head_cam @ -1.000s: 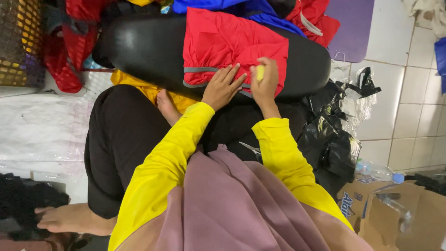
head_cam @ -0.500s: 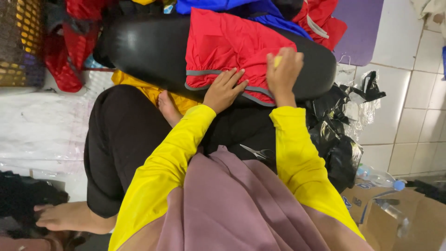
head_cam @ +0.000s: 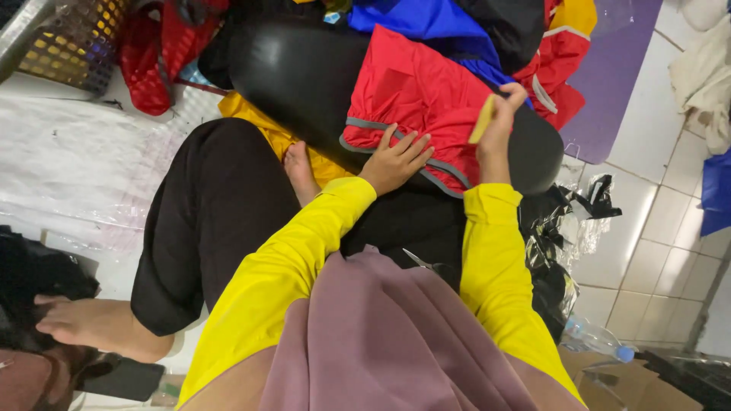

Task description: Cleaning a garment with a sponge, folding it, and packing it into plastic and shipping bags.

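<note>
So there's a big black padded cushion (head_cam: 304,72) with a red garment with grey trim (head_cam: 415,99) draped over it, sitting right under both hands. Left hand (head_cam: 396,160) lies flat, fingers spread, on the garment's trimmed hem, and the right hand (head_cam: 502,125) just beside it pinches a small yellow chalk piece (head_cam: 482,119) upright above the fabric

Bright red cloth (head_cam: 415,103) with a grey band along its hem lies on a glossy black cushion (head_cam: 304,72). The small piece (head_cam: 483,119) at three o'clock is pale yellow. Sleeves (head_cam: 304,251) vivid yellow, trousers (head_cam: 213,205) black. Blue fabric (head_cam: 426,23) at twelve o'clock, purple mat (head_cam: 617,68) at two o'clock, white tiles (head_cam: 647,243).
</note>
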